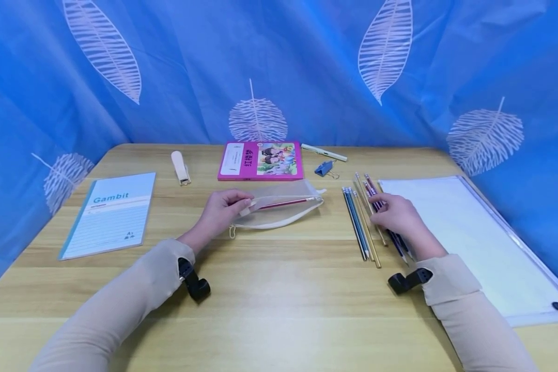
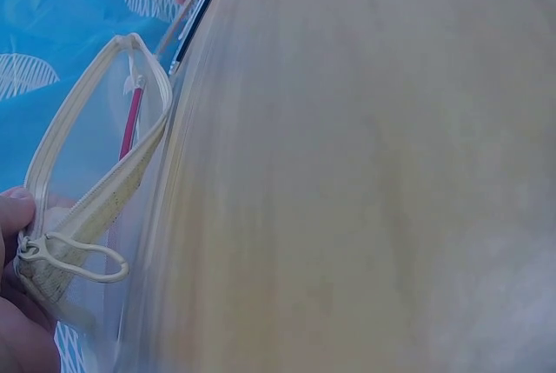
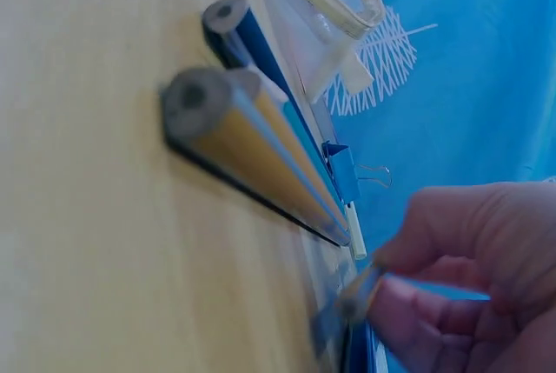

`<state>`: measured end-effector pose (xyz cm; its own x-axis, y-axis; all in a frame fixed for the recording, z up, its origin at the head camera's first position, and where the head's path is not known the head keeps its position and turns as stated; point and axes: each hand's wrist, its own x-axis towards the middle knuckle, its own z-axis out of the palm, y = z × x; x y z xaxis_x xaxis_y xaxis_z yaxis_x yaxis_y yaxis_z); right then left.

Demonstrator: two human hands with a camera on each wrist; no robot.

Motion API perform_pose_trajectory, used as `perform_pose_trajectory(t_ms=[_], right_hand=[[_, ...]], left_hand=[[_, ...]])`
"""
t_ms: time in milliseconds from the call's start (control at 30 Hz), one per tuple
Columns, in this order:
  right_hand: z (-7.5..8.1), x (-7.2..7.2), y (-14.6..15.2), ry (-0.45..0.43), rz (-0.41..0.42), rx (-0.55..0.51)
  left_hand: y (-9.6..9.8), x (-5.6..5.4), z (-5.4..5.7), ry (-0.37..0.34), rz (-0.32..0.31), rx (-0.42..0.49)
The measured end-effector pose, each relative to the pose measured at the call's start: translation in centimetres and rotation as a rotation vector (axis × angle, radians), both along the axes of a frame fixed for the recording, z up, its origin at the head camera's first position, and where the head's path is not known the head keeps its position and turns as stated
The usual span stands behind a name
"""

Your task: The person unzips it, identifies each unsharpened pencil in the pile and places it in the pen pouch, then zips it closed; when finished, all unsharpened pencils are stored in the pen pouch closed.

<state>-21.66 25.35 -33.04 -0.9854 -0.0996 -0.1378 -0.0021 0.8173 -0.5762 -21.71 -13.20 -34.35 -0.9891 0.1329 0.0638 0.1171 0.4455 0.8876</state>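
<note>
My left hand (image 1: 223, 209) pinches the left end of a translucent zip pencil pouch (image 1: 283, 218), near its zipper pull (image 2: 87, 260). The pouch mouth gapes, and a red pencil (image 1: 288, 203) lies inside. To the right, my right hand (image 1: 397, 214) is over a loose group of pencils. Between its thumb and finger it pinches a gold pencil (image 3: 358, 296), tip toward the wrist camera. Left of that hand lie blue pencils (image 1: 357, 227) and another gold pencil (image 1: 368, 232). Dark purple pencils (image 1: 397, 245) are partly hidden under the hand.
A white zip folder (image 1: 465, 248) lies at the right. Along the back are a pink book (image 1: 260, 161), a light green pen (image 1: 324, 152) and a blue binder clip (image 1: 324, 168). A stapler-like white tool (image 1: 180, 166) and a notebook (image 1: 111, 217) lie at the left.
</note>
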Motion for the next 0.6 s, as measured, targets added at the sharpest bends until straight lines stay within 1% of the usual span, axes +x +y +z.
perform_pose_trajectory(t_ms=[100, 200, 300, 367, 433, 467, 533, 600], right_hand=[[-0.1, 0.4, 0.0, -0.006, -0.065, -0.236], [-0.2, 0.7, -0.4, -0.006, -0.126, -0.522], [-0.3, 1.1, -1.1, -0.039, -0.179, -0.822], [-0.4, 1.4, -1.7, -0.069, -0.196, -0.985], [-0.4, 1.7, -2.4, -0.104, -0.198, -1.098], [-0.5, 1.8, -2.8, -0.115, -0.196, -1.127], [-0.5, 2.0, -3.7, -0.126, -0.191, -1.154], [-0.6, 2.1, -4.7, -0.127, -0.204, -1.16]], left_hand=[[0.0, 0.0, 0.0, -0.02, 0.007, 0.003], [0.1, 0.0, 0.0, -0.019, 0.009, 0.001], [0.1, -0.1, 0.0, 0.015, 0.003, -0.007], [0.1, -0.1, -0.1, 0.039, 0.0, -0.012], [0.2, -0.1, -0.2, 0.059, -0.004, -0.021], [0.2, -0.1, -0.2, 0.062, -0.004, -0.022], [0.3, 0.0, -0.2, 0.064, -0.006, -0.02], [0.4, 0.0, -0.1, 0.061, -0.009, -0.018]])
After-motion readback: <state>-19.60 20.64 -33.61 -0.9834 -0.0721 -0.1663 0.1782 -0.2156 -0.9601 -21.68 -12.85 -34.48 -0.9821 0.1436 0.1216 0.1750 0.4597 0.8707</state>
